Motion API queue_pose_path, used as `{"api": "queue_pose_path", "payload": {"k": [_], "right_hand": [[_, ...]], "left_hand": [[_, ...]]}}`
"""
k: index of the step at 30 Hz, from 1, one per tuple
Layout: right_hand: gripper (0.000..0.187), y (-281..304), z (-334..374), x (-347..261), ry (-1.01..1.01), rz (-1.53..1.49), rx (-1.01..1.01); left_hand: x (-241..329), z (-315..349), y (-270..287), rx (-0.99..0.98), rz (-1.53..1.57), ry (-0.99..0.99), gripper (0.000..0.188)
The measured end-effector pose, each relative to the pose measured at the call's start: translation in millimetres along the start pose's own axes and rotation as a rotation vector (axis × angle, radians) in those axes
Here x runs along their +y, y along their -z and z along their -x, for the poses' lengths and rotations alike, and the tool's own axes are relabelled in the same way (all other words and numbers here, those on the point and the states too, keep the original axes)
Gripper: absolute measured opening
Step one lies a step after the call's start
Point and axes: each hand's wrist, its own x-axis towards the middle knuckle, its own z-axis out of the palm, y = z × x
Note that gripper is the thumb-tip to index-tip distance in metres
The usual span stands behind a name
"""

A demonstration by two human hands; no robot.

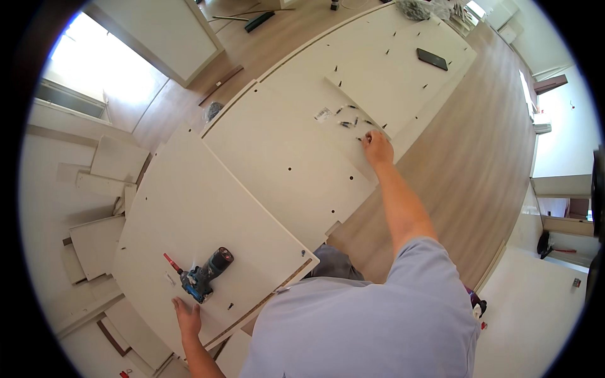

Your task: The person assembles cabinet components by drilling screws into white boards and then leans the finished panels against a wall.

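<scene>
My right hand (377, 148) reaches far out over a white furniture panel (283, 151) and its fingertips pinch at a small dark screw from a scatter of screws (350, 120) lying there. My left hand (187, 317) rests flat with fingers apart on a nearer white panel (189, 208), just below a blue cordless drill (205, 276) with a red bit that lies on its side. A single loose screw (230, 306) lies to the right of the drill.
A third long white panel (391, 69) with upright dowels carries a black phone (432, 58). Smaller white boards (94, 239) are stacked on the left. Wood floor (466, 164) runs to the right. A small plastic bag (322, 114) lies by the screws.
</scene>
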Motion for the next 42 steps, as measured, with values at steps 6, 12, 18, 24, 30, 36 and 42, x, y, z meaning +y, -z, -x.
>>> {"api": "queue_pose_path", "payload": {"k": [6, 12, 18, 24, 30, 36, 42], "right_hand": [[0.025, 11.5, -49.2, -24.8, -0.021, 0.286, -0.186], [0.033, 0.3, -79.4, -38.7, -0.229, 0.072, -0.208], [0.037, -16.2, -95.8, -45.1, -0.274, 0.013, -0.293], [0.024, -6.2, -97.9, -36.0, -0.269, -0.656, -0.210], [0.020, 17.1, -90.5, -28.3, -0.468, -1.602, -0.297], [0.030, -6.2, -115.3, -65.9, 0.042, 0.033, -0.187], [0.034, -11.8, -118.7, -81.8, -0.089, 0.174, -0.230]], "left_hand": [[-3.4, 0.9, -2.6, 0.023, 0.012, -0.018, 0.086], [-5.0, 1.0, -5.4, 0.038, 0.019, -0.021, 0.086], [-0.6, 5.6, -2.5, 0.027, 0.003, 0.001, 0.087], [2.7, 6.6, -1.5, 0.033, 0.014, 0.005, 0.088], [-1.1, 7.1, -3.8, 0.050, -0.015, -0.021, 0.089], [0.2, 4.3, -2.6, 0.040, -0.012, -0.005, 0.089], [-5.2, 2.1, -2.7, 0.033, 0.006, -0.022, 0.089]]}}
